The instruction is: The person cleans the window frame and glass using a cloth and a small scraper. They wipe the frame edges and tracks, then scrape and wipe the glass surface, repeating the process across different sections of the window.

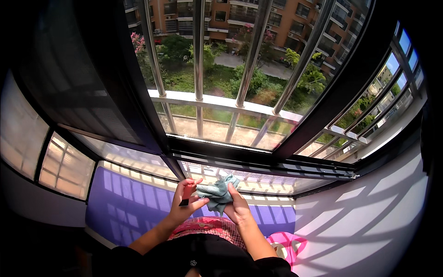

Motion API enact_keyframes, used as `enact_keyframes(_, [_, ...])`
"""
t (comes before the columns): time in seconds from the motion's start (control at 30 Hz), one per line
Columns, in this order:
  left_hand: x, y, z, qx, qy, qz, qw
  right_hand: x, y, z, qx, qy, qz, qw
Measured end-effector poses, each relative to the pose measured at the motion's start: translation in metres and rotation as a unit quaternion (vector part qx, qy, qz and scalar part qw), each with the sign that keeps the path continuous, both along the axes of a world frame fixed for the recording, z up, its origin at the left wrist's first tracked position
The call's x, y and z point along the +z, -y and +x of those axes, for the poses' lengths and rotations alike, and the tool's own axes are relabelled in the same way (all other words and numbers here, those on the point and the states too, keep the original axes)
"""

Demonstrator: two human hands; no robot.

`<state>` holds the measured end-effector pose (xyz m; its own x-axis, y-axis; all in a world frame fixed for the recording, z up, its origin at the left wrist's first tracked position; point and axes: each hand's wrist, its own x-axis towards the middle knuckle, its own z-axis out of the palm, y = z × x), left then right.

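Note:
A crumpled grey-green cloth (218,193) is bunched up in front of my body. My right hand (238,207) grips it from the right, thumb lying along its side. Just left of the cloth, my left hand (181,206) is closed around a small flat thing (188,191), red with a black lower end; its exact kind I cannot make out. The left fingertips point toward the cloth, and whether they touch it is unclear. Both hands are held low before the window.
Ahead stands a black-framed sliding window (221,154), with metal bars (198,60) outside it. A purple mat (122,198) covers the ledge below. Pink patterned fabric (287,245) lies at right, beside a white wall (360,217). Mesh screening (69,83) hangs at left.

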<state>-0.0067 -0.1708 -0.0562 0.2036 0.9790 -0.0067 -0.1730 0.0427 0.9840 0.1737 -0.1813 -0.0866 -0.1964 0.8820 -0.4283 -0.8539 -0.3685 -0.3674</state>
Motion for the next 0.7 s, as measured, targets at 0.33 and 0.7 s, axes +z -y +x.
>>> enact_keyframes(0.33, [-0.03, -0.012, -0.007, 0.001, 0.095, -0.048, 0.994, 0.013, 0.041, 0.042, 0.083, 0.083, -0.057, 0.991])
enact_keyframes(0.7, [-0.033, -0.018, -0.038, -0.017, -0.017, -0.174, 0.985, 0.033, -0.006, 0.119, -0.355, 0.7, 0.094, 0.613])
